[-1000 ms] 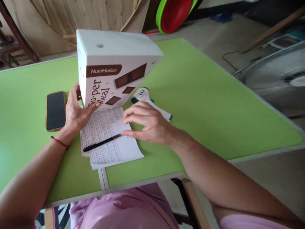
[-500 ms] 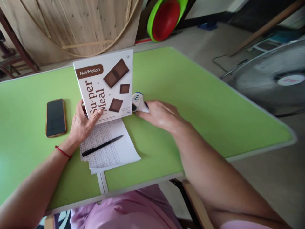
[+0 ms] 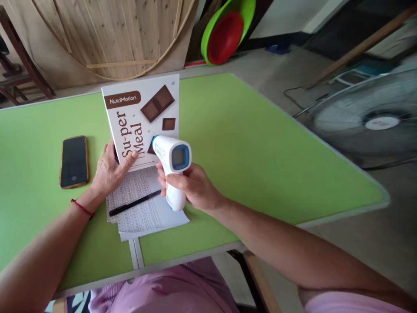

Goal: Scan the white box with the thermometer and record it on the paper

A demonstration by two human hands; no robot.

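My left hand (image 3: 112,169) grips a white box (image 3: 130,126) by its lower left side, thumb on the front and fingers behind. Brown chocolate pieces and "NutriMotion Su-per Meal" are printed on the box, which is held upright. In my right hand (image 3: 192,182) is a white and blue infrared thermometer (image 3: 176,191), gripped by its handle. Its small screen faces me, and its front end is before the lower right of the box; whether they touch I cannot tell. Below the box lie handwritten sheets of paper (image 3: 146,221) with a black pen (image 3: 130,206) on top, its tip end hidden by my right hand.
A phone (image 3: 74,161) in a brown case lies left of my left hand on the green table (image 3: 260,165). A large fan (image 3: 374,121) stands beyond the right edge. Behind the table are a round wooden top (image 3: 117,34) and green and red basins (image 3: 224,39).
My right hand has lifted the thermometer from low beside the box and turned it upright, bringing it left in front of the box's lower right. The box stays nearly in place.
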